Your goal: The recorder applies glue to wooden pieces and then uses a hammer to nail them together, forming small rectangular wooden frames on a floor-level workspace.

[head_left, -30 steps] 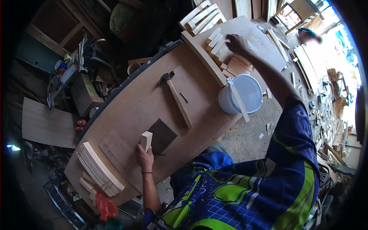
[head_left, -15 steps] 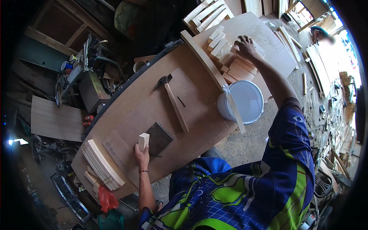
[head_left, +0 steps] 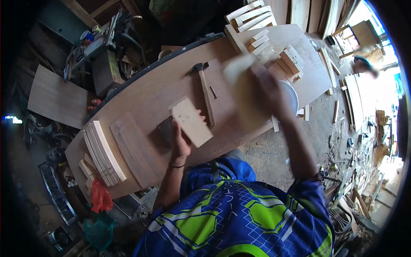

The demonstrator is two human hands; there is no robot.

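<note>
My left hand [head_left: 181,141] is closed around a pale wooden block [head_left: 191,121], its broad face turned up over the worktable [head_left: 141,109]. Smeared by motion, my right hand [head_left: 267,85] grips a pale wooden piece [head_left: 240,92] above the table, in front of a white bucket [head_left: 293,95] that is mostly hidden. Between the two hands a claw hammer [head_left: 204,92] lies on the board, with a small dark rod [head_left: 213,92] beside its handle. A dark flat block [head_left: 164,130] sits partly behind my left hand.
Stacked wooden pieces [head_left: 293,62] and a row of pale blocks [head_left: 260,45] stand at the table's far right. Curved slats [head_left: 102,152] lie at its left end, near a red plastic bag [head_left: 101,196]. Scraps litter the floor; another person [head_left: 363,66] is at the far right.
My right hand has come back from the far stack with a wooden piece. My left hand has lifted its block and tipped it broad side up. The view has shifted.
</note>
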